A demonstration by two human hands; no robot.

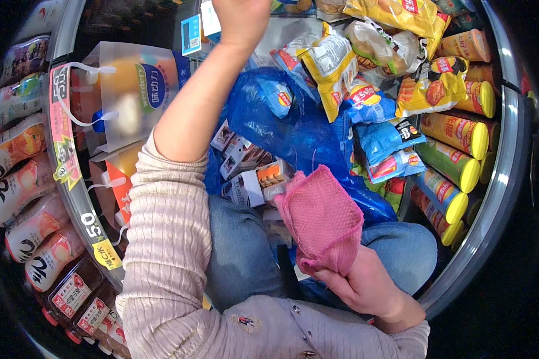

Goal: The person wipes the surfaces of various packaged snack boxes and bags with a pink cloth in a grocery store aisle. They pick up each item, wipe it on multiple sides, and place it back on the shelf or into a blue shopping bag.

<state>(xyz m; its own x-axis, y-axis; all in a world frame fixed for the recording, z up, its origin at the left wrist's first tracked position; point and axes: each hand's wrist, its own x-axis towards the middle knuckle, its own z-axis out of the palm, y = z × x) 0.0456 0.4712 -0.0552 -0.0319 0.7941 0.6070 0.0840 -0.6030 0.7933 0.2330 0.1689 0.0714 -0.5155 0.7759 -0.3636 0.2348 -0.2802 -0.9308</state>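
Observation:
My left hand point(244, 20) reaches to the top edge of the view, where its fingers are cut off, so what it touches is hidden. Beside it is a blue and white electronic shelf label point(191, 36). In my right hand point(370, 285) is a pink textured cloth point(323, 220), gripped by its lower end in front of my body. Beyond the cloth lies a blue plastic bag point(291, 134) with a small blue snack packet point(276, 96) on or in it. Small boxes point(247, 186) are stacked between the bag and my knees.
Loose chip bags point(330, 67) lie at the upper right, with yellow-lidded chip canisters point(457, 134) beside them. Shelves of drink bottles point(22, 197) run down the left, edged by a price strip point(65, 130). A jelly-drink pack point(139, 94) stands by my left forearm. My jeans-covered knees point(399, 251) are close to the goods.

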